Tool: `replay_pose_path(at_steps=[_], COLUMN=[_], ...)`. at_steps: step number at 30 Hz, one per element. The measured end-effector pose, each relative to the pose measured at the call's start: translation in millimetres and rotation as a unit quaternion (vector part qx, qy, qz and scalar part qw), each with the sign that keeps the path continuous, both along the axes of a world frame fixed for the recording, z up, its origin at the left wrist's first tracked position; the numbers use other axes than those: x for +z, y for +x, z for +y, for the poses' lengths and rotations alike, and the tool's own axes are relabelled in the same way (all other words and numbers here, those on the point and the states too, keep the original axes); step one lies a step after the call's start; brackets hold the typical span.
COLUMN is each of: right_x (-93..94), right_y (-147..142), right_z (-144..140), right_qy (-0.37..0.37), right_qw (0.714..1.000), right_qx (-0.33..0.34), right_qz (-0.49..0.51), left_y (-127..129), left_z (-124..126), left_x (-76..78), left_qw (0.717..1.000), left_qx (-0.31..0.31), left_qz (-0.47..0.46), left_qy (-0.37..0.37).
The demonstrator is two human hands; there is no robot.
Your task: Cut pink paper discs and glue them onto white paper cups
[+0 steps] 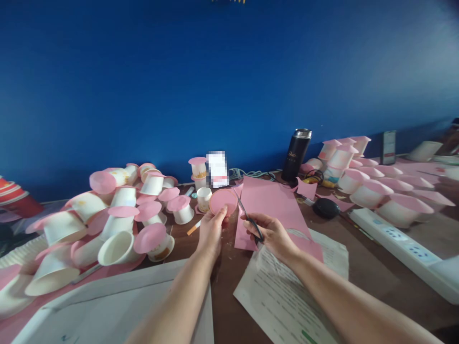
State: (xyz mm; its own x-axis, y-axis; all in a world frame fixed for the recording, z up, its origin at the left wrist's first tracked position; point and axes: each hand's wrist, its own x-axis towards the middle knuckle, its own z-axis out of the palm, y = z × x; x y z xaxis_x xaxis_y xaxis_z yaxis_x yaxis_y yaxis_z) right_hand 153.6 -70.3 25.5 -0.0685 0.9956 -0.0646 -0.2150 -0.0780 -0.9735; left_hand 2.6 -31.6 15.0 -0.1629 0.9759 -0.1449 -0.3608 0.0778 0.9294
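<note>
1. At the fingertips of the left hand (212,228), the pink disc (223,200) is pinched near its lower edge, the thumb on its near face, probably so that most of the outline is left free. I cannot tell whether anything is fixed behind it.
2. Just right of that pinch, the right hand (270,235) is closed round the black handles of the scissors (256,231). The blades slant away beside the disc's right edge, which likely explains the left fingers sitting low, clear of the metal; contact between blade and disc cannot be made out.
3. Beyond the left fingertips stand a white cup (204,197) and, farther back, a phone (217,168), its screen turned toward the hands, presumably for viewing.
4. Beneath and beyond the right hand, a pink sheet (276,200) lies flat, seemingly for easy reach; a printed page (279,296) is under the right forearm.
5. Left of the left hand, pink-capped cups (181,212) crowd together, many tipped, perhaps for want of room.
6. Well right of the scissors grip lies a power strip (398,243); a black bottle (296,155) stands back near the wall (229,86).
</note>
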Motion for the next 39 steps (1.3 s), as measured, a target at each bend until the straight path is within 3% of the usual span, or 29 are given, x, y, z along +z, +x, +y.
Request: replay_pose_path(at_steps=[23,30,39], right_x=[-5.5,-4.5,-1.1], right_y=[-1.2,-4.4,-0.6], right_z=[1.2,-0.9,0.2], right_qy=[0.004,-0.009,0.009], right_qw=[1.000,1.000,1.000], right_qx=[0.008,0.013,0.006], right_qz=[-0.004,0.011,-0.027], left_y=[-0.9,2.2,-0.6], left_z=[-0.3,-4.0,2.4], left_x=[7.5,8.1,-3.7], left_qw=[0.998,0.998,0.998], left_qx=[0.048,0.024,-0.002], left_qz=[-0.035,-0.053,0.060], left_qy=[0.004,-0.013,0.022])
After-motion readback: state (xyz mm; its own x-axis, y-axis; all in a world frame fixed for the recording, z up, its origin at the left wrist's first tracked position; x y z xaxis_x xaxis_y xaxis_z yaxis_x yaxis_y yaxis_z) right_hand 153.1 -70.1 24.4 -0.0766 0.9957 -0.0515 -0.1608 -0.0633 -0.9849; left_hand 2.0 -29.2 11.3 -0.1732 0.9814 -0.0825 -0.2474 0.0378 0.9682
